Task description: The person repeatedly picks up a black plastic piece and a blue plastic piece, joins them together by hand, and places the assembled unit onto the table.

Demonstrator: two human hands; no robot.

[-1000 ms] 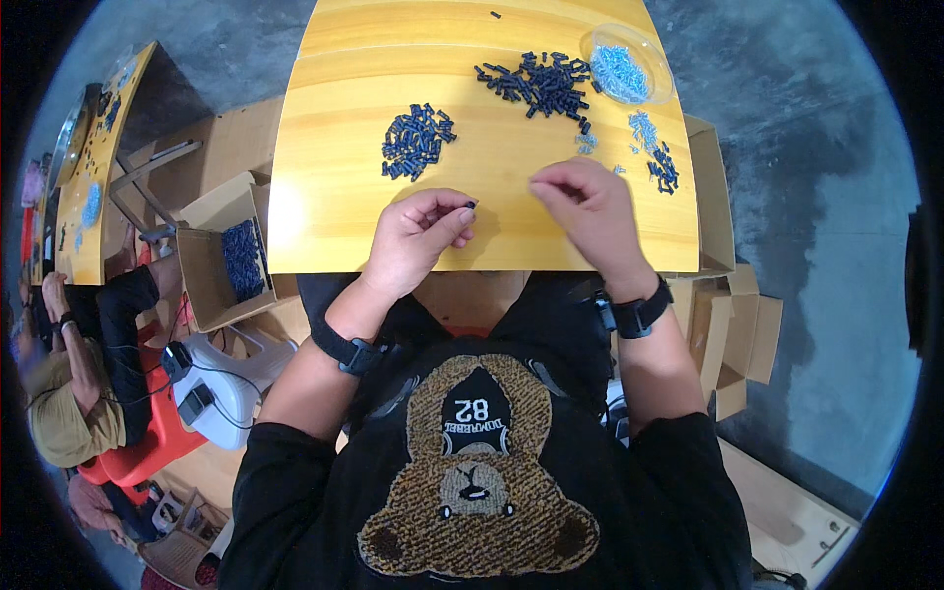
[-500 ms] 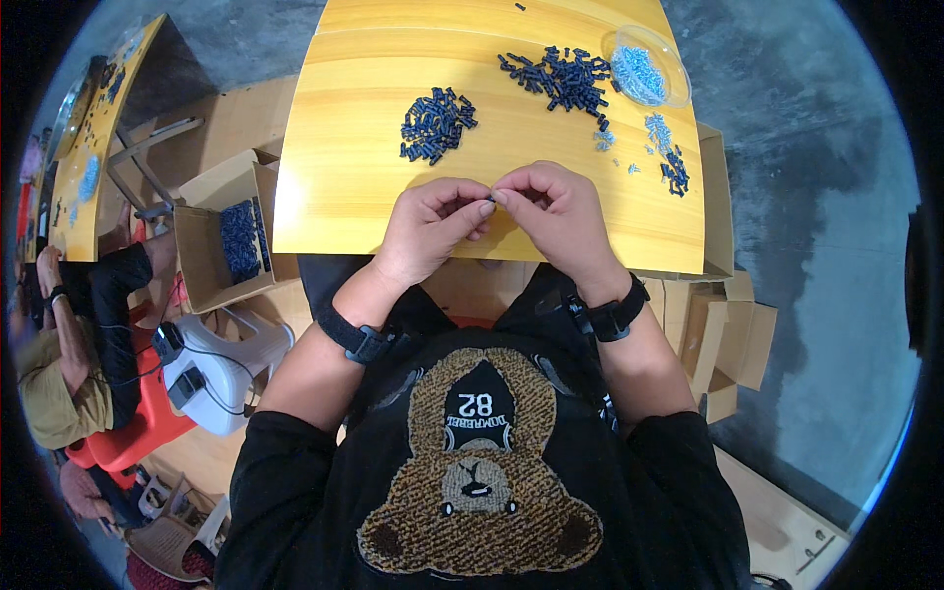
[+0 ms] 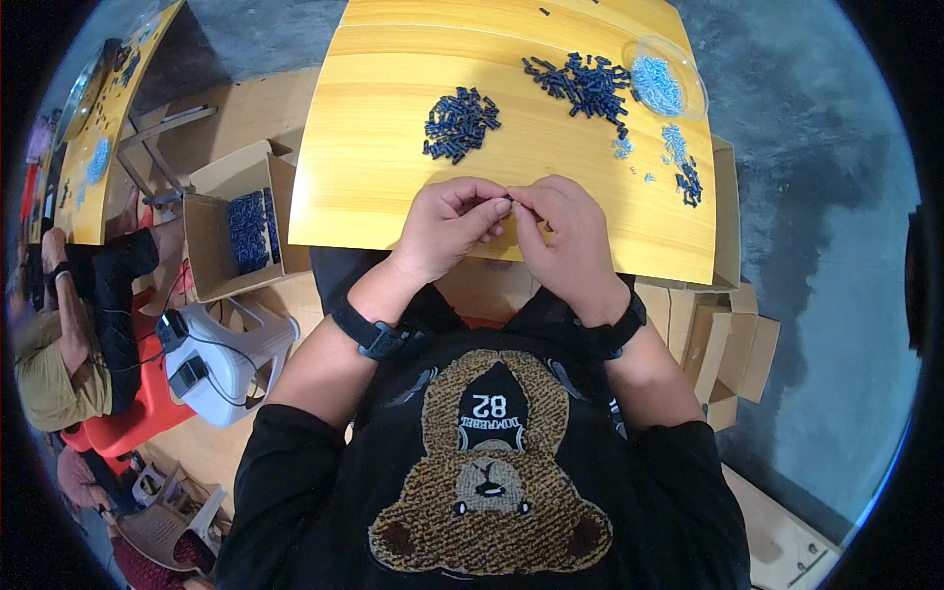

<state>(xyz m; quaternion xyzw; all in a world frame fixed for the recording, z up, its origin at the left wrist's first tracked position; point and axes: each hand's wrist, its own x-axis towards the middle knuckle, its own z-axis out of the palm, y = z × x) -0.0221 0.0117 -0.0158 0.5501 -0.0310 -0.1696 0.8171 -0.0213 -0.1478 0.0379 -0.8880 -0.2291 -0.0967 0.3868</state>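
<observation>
My left hand (image 3: 454,224) and my right hand (image 3: 565,231) meet above the near part of the yellow table, fingertips pinched together. Between them is a small black piece (image 3: 509,200), mostly covered by the fingers; the left thumb and forefinger grip it. The right thumb and forefinger close against its other end, and whether they hold a further tiny part cannot be made out. Just beyond the hands lies a pile of short black tube-like pieces (image 3: 460,125). A looser pile of similar black pieces (image 3: 585,87) spreads farther right.
A clear round dish (image 3: 698,98) of small shiny metal parts stands at the far right of the table (image 3: 364,187). Loose metal parts (image 3: 674,143) and black pieces (image 3: 690,184) lie nearer. Left is a cardboard box (image 3: 211,270) of dark pieces; another person (image 3: 64,344) sits beyond.
The whole view has shifted a little, so the table sits slightly more to the right. My right fingers have turned and closed up near the piece; my left hand keeps its pinch.
</observation>
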